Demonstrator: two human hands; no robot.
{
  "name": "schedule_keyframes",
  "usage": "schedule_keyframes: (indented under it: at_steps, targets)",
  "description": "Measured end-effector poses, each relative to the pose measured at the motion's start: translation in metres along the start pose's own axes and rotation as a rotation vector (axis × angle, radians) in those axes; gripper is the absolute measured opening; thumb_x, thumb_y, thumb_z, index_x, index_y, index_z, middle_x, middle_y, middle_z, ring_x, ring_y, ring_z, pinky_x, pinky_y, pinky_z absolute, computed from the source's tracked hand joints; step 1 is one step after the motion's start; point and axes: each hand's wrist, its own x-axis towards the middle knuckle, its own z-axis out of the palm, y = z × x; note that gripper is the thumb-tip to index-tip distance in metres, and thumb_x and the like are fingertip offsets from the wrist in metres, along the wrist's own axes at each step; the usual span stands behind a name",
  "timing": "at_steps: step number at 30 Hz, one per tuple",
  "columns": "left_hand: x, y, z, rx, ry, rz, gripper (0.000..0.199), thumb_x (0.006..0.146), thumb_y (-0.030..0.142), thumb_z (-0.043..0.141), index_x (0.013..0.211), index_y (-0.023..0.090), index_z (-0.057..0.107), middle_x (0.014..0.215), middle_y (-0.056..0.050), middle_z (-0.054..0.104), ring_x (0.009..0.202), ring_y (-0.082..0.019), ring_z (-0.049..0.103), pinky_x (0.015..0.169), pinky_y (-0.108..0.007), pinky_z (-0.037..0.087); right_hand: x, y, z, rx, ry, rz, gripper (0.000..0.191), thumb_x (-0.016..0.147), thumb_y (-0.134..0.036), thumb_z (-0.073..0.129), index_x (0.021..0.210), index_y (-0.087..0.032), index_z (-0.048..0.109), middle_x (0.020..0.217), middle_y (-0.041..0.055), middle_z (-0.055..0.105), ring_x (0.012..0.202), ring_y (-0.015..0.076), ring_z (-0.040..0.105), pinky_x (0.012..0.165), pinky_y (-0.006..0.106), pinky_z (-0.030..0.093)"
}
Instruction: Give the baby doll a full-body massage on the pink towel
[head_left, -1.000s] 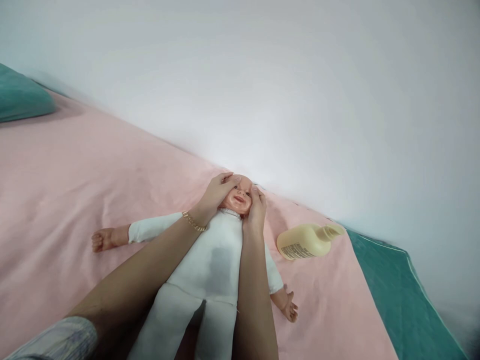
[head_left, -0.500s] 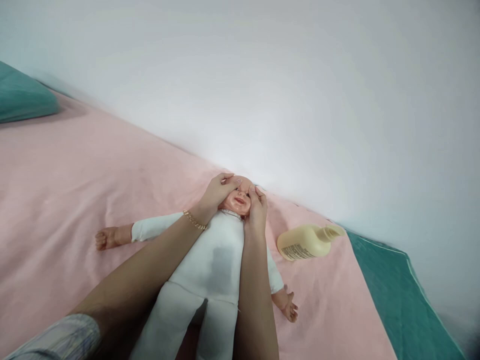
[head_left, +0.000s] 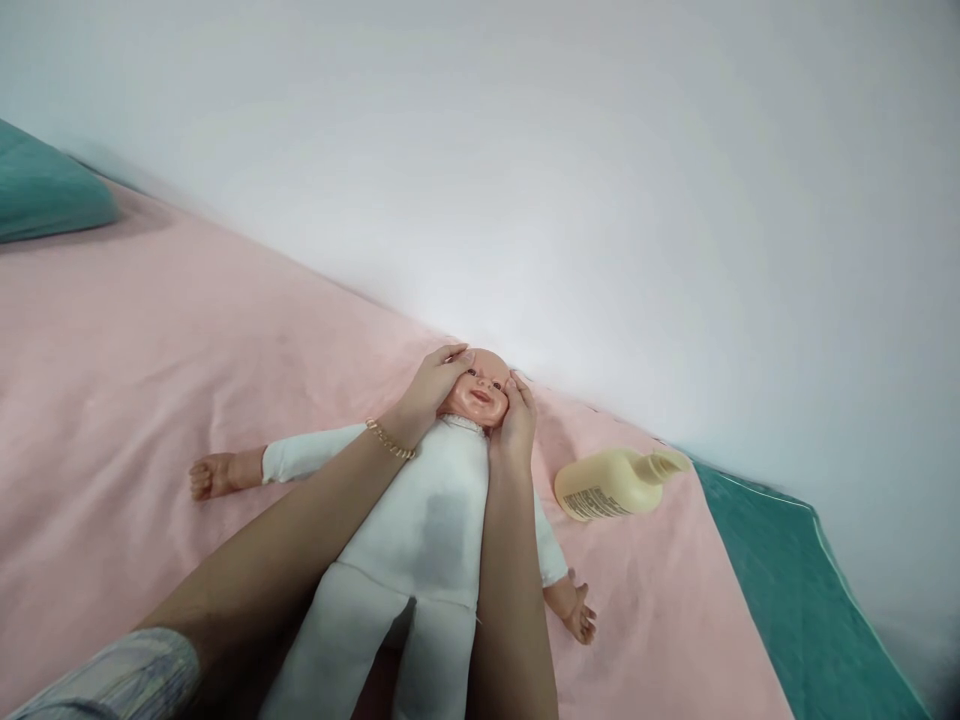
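Note:
A baby doll (head_left: 427, 520) with a white cloth body lies on its back, its arms spread out to the sides. Both of my hands cup its bald plastic head. My left hand (head_left: 439, 385), with a beaded bracelet at the wrist, curls round the left side of the head, thumb by the temple near the eye. On the other side, my right hand (head_left: 517, 410) holds the cheek and temple, its thumb along the edge of the face. The fingertips behind the head are partly hidden. Between my forearms a greyish patch shows on the doll's belly.
To the right of the doll, a pale yellow pump bottle (head_left: 611, 485) stands on the pink sheet (head_left: 150, 330). Green fabric (head_left: 795, 570) shows at the right edge, and a green pillow-like item (head_left: 49, 190) lies far left. A white wall (head_left: 525, 180) rises directly behind the doll's head.
My thumbs have slid apart from the doll's brow outward to its temples, uncovering the eyes and forehead. The doll's body and the bottle stay in place.

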Motion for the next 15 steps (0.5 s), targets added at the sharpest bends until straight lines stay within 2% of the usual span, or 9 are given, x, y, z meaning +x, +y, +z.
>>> schedule_keyframes:
  at_steps: [7,10,12,15]
  targets:
    - [-0.007,0.009,0.004,-0.101,-0.004,-0.095,0.023,0.084,0.027,0.062,0.104,0.016,0.064,0.117,-0.012,0.066,0.105,-0.026,0.065,0.093,-0.039,0.053,0.004,0.002,-0.004,0.033,-0.02,0.036,0.029,0.074,-0.022,0.062,0.102,-0.018,0.068,0.1,0.0049,0.073,0.088,0.0195,0.069,0.086,0.041,0.057]
    - [-0.009,0.012,0.006,-0.093,0.055,-0.131,0.025,0.085,0.024,0.059,0.109,0.016,0.064,0.121,-0.012,0.064,0.108,-0.025,0.064,0.094,-0.039,0.052,0.004,0.0,-0.004,0.043,-0.018,0.047,0.029,0.075,-0.021,0.06,0.102,-0.019,0.068,0.098,0.0046,0.074,0.088,0.0199,0.07,0.084,0.042,0.058]
    - [-0.009,0.013,0.007,-0.085,0.073,-0.139,0.026,0.085,0.024,0.059,0.109,0.016,0.064,0.123,-0.012,0.064,0.11,-0.026,0.063,0.095,-0.04,0.052,0.003,-0.001,-0.004,0.049,-0.009,0.052,0.028,0.075,-0.02,0.059,0.101,-0.019,0.069,0.095,0.0042,0.075,0.086,0.0198,0.07,0.082,0.041,0.059]
    - [-0.008,0.013,0.008,-0.085,0.041,-0.125,0.023,0.085,0.028,0.061,0.104,0.016,0.065,0.119,-0.012,0.065,0.108,-0.027,0.064,0.094,-0.042,0.053,0.002,-0.002,-0.004,0.029,-0.02,0.048,0.026,0.075,-0.019,0.059,0.1,-0.019,0.068,0.095,0.0044,0.074,0.087,0.0193,0.07,0.083,0.041,0.058]
